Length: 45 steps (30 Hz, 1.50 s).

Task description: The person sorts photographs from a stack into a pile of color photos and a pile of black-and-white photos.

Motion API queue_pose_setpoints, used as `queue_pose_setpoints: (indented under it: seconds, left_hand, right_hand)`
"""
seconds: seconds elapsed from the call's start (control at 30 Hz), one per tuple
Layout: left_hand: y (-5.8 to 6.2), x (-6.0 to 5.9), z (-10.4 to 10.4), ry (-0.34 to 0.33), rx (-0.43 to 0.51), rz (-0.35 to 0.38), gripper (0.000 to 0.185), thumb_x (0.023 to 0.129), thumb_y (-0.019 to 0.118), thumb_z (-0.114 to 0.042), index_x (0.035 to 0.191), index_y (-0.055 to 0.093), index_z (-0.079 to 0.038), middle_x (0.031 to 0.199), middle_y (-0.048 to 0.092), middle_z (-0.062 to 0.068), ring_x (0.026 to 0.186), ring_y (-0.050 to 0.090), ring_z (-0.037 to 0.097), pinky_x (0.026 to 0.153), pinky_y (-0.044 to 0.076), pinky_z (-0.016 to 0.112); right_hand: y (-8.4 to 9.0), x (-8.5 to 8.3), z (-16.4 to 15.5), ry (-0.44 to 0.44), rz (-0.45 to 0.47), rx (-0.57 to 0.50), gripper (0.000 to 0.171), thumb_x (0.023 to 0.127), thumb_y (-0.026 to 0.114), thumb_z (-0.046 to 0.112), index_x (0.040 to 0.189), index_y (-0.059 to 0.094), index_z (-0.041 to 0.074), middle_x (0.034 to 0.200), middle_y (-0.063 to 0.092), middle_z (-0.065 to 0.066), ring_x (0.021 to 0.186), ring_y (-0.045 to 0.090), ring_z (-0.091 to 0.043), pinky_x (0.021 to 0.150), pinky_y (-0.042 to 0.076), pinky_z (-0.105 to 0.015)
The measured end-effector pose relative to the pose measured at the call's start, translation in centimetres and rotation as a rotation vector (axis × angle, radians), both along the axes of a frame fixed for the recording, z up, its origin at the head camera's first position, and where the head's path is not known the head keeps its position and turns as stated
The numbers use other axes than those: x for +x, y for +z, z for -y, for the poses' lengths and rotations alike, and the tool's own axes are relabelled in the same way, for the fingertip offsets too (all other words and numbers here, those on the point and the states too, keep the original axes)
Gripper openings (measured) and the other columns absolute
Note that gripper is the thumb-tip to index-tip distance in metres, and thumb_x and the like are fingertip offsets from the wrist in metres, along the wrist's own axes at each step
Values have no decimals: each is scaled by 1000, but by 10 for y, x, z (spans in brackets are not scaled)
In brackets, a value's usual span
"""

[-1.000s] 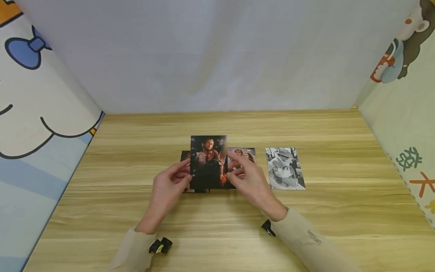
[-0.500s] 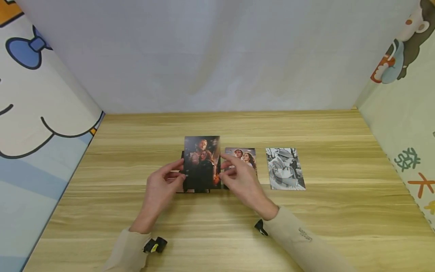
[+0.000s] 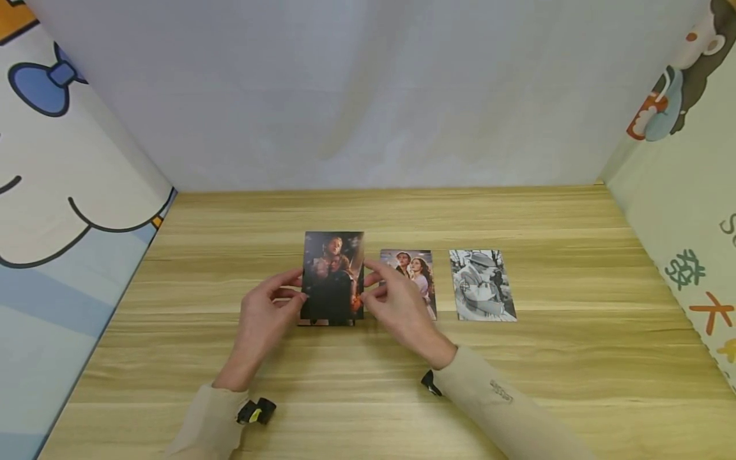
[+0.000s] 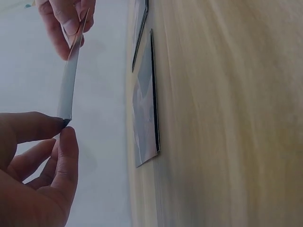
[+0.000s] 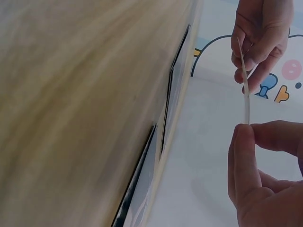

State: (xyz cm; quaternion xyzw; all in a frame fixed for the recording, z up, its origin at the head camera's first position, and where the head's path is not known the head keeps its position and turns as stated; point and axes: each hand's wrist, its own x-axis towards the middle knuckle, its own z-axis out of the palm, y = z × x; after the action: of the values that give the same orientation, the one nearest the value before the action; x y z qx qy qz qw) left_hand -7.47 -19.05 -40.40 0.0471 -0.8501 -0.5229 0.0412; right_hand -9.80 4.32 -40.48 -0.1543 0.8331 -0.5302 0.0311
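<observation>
With my left grip [image 3: 266, 314] I pinch one side edge of a dark photo card [image 3: 332, 275] of two people; my right grip [image 3: 399, 313] pinches the opposite edge. I hold it raised above the desk [image 3: 368, 396], nearer the left edge than the right, over a mostly hidden lower card [image 3: 326, 322]. Toward the desk's right edge lie a colour couple photo [image 3: 424, 278], then a black-and-white photo [image 3: 483, 285].

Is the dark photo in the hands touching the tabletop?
Apart. The left wrist view shows a clear gap between the dark photo and the tabletop.
</observation>
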Motion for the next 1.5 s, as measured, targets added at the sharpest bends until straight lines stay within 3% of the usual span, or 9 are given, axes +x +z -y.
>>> queue_pose_setpoints:
  seconds: [0.33,0.73,1.03,1.5]
  left_hand:
    - [-1,-4,8,-27,-123,31,46,93,69,3,138,64,1,117,70,20,103,71,32,85,61,33]
    - [-5,-10,17,-102,-217,53,50,91,69,2,141,60,5,113,72,20,100,73,34,85,61,43]
    - [-6,-14,19,-132,-271,75,52,91,70,1,141,59,5,113,72,21,100,72,34,84,60,46]
    - [-11,-21,20,-164,-356,141,51,90,71,2,139,59,8,112,71,20,97,73,32,79,61,42]
  right_hand:
    - [-4,-5,8,14,53,47,64,88,75,-3,148,53,1,108,69,-7,89,73,-19,71,60,-25]
    - [-9,-11,13,74,50,147,70,90,73,-2,154,45,0,107,68,-8,84,69,-16,65,57,-24]
    - [-9,-17,17,82,42,247,71,90,74,1,154,45,1,103,69,-5,85,69,-15,66,57,-24]
    - [-11,-23,22,120,68,313,64,89,73,-1,149,52,5,94,66,-3,73,59,-15,61,50,-28]
